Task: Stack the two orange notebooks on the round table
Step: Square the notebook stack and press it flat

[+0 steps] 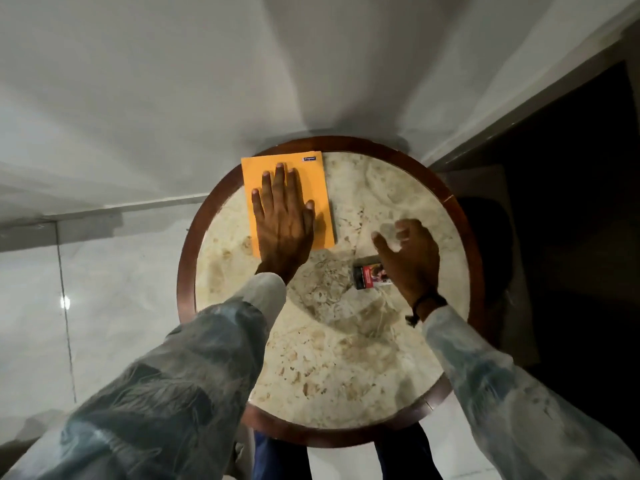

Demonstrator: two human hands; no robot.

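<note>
The orange notebook (pixel 291 174) lay flat on the far left part of the round table (pixel 346 358), with its far left corner over the dark wood rim. Its long side ran away from the person, leaning a bit to the left. A small label sat at its far right corner. Only one orange cover could be seen, so I could not tell if a second notebook lay under it. The left hand (pixel 282 220) pressed flat on top, fingers spread wide, holding nothing and hiding the middle of the cover. The right hand (pixel 410 252) hung over the table well to the right, blurry, fingers loosely apart and empty. It partly covered a small red and black box (pixel 367 277).
</note>
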